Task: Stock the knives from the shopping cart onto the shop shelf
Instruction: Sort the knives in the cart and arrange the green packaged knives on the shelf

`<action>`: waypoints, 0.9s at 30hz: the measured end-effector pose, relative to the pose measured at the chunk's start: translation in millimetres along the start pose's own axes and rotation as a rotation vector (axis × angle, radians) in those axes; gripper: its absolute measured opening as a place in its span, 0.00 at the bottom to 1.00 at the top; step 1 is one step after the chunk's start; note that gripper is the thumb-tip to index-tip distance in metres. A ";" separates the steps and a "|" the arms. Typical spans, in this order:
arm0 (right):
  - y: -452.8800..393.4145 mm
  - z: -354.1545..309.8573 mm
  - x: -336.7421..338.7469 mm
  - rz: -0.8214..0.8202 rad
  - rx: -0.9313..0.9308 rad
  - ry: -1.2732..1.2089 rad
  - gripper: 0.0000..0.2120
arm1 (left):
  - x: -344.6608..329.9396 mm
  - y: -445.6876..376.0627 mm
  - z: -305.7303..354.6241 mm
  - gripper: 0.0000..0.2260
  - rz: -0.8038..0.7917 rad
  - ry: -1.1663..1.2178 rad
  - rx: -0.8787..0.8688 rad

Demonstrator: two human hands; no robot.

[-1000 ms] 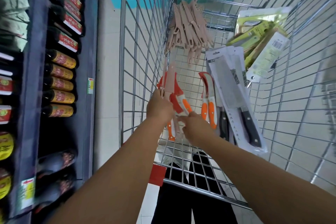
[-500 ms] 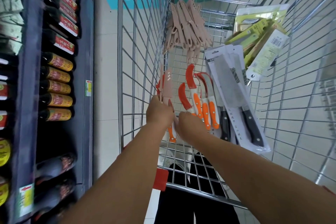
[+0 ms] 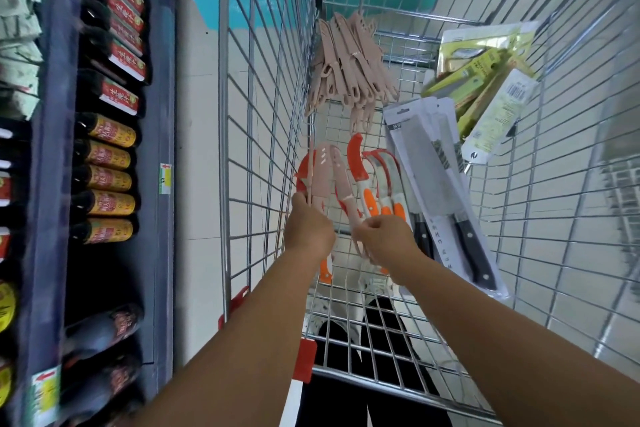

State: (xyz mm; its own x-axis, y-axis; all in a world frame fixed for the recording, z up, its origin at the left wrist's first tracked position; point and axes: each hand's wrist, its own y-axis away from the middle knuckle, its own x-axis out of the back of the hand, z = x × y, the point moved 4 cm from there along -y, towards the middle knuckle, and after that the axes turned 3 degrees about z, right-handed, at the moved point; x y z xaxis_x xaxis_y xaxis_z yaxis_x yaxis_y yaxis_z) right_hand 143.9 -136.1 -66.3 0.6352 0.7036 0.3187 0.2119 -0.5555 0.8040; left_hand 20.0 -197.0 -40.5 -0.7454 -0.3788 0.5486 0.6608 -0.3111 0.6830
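Pink sheathed knives [image 3: 325, 180], gripped by the left hand [image 3: 308, 229] and pinched by the right hand [image 3: 388, 236], should lift together clear of the cart wall [image 3: 263, 149].

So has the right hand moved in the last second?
Yes. The right hand now pinches a pink sheathed knife, lifted clear of the orange-handled knives lying on the cart floor.

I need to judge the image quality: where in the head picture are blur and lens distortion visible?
Head view: the shelf bottles at the left edge are smeared by blur; the cart wires bow outward from wide-angle distortion; the left hand, right hand and pink knives at centre are fairly sharp.
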 end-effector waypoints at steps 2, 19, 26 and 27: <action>9.5 -6.9 -0.3 -0.077 0.020 -0.082 0.11 | -6.4 2.3 6.0 0.12 -0.051 0.023 -0.013; -22.3 7.7 -1.4 0.207 0.254 0.704 0.39 | -0.8 -9.5 23.5 0.11 -0.026 0.186 -0.099; -16.8 11.0 -38.8 0.076 0.253 0.649 0.34 | 1.1 -9.9 20.0 0.09 -0.037 0.177 -0.082; -16.5 11.4 -39.6 0.066 0.249 0.651 0.34 | 1.5 -9.7 20.3 0.09 -0.039 0.174 -0.082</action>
State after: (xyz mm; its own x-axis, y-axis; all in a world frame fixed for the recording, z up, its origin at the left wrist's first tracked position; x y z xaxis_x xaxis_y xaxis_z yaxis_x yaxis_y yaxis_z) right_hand 123.7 -159.8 -97.9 0.0950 0.7441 0.6613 0.4018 -0.6365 0.6584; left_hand 10.6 -176.8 -36.4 -0.7488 -0.5080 0.4258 0.6420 -0.3960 0.6565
